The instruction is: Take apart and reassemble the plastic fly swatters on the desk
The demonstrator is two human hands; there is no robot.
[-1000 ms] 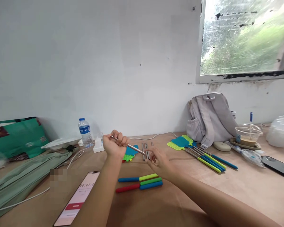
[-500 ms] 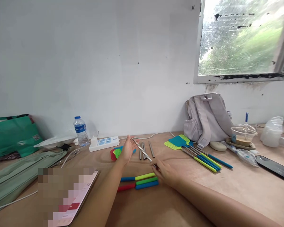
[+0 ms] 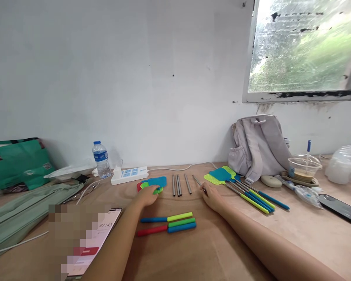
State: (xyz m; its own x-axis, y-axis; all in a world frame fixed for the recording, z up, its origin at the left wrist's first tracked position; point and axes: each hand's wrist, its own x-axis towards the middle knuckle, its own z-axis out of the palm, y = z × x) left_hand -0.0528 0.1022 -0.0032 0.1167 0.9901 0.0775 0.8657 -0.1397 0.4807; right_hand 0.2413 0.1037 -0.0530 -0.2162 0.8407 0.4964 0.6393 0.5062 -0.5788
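While the right hand (image 3: 214, 197) closes round a metal rod (image 3: 196, 180), the left hand (image 3: 148, 196) curls over swatter heads (image 3: 160, 181) beneath it, grip unclear, where a light pinch best keeps them from sliding.

Clock centred on loose handles (image 3: 179, 216): five, blue, yellow, red, green, blue, flat, laid roughly 9-to-3. Loose heads (image 3: 160, 181), red, yellow-green, blue, overlapped, between 11 and 12. Four bare metal rods (image 3: 187, 184) between 12 and 1, roughly parallel, middle two close together. Fifth rod (image 3: 196, 180) at 1, partly hidden, far end toward 11. Assembled swatters (image 3: 253, 202) at 2, heads overlapping, blue and yellow handles toward 4.
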